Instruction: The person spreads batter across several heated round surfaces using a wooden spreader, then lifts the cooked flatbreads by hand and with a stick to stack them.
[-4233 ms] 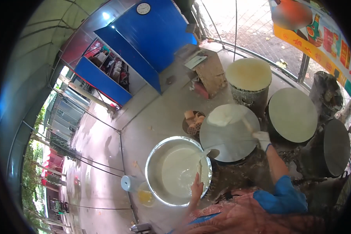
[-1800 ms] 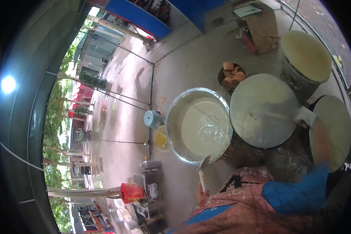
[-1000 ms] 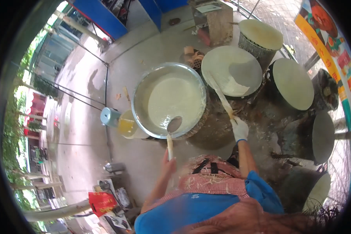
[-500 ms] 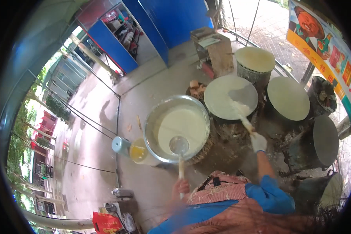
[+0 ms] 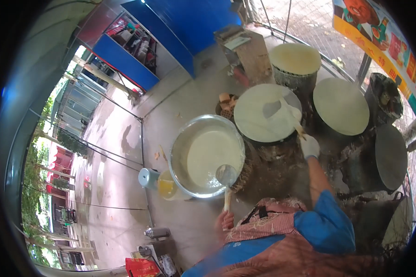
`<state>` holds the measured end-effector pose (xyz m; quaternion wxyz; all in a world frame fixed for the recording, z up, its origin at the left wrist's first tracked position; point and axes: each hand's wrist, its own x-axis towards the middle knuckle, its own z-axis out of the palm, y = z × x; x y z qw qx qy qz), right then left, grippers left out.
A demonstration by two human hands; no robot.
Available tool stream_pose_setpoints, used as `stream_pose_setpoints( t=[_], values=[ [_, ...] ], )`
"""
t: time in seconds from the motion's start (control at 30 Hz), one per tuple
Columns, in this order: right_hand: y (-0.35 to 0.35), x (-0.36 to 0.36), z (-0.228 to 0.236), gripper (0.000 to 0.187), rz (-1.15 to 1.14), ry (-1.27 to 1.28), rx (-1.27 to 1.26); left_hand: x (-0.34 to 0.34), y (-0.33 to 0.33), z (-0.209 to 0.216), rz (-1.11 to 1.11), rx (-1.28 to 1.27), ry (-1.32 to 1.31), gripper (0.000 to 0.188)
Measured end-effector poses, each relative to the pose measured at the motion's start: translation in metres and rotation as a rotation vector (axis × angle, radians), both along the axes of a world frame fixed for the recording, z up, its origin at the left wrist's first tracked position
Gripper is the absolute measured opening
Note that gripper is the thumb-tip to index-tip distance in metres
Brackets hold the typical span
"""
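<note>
My left hand [image 5: 225, 220] is wrapped round the pale handle of a ladle [image 5: 227, 175]. The ladle's round bowl is over the near right side of a wide metal basin [image 5: 174, 161], which holds pale, creamy batter [image 5: 208, 154]. In a white glove, my right hand [image 5: 310, 147] grips a batter-coated spreader [image 5: 289, 111] by its wooden handle. Its working end rests over a round griddle [image 5: 249, 117] covered with a thin pale layer, and a darker grey patch shows beside the tool.
More round griddles stand to the right: one yellowish [image 5: 295, 59], one pale [image 5: 341, 106], one grey [image 5: 391, 157]. Left of the basin are a yellow-topped container [image 5: 167, 187] and a light-blue canister [image 5: 148, 177]. A wooden box [image 5: 247, 53] stands behind, and a thermos [image 5: 157, 232] near left.
The ladle has shifted right along the basin's near side. On the griddle, the spreader has swung to a different angle, and my gloved hand has moved slightly farther away. The whole view has tilted a little.
</note>
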<state>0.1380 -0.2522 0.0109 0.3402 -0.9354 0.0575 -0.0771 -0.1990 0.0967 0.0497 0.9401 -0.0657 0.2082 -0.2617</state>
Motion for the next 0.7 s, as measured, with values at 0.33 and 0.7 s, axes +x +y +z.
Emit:
stream_pose_setpoints(
  t=[0.33, 0.7],
  values=[
    [-0.027, 0.037, -0.024, 0.029, -0.028, -0.035, 0.06, 0.027, -0.003, -0.034, 0.017, 0.247, 0.226, 0.034],
    [-0.036, 0.145, -0.049, 0.038, 0.06, -0.116, 0.046, 0.042, -0.034, -0.042, 0.056, 0.178, 0.217, 0.032]
  ],
)
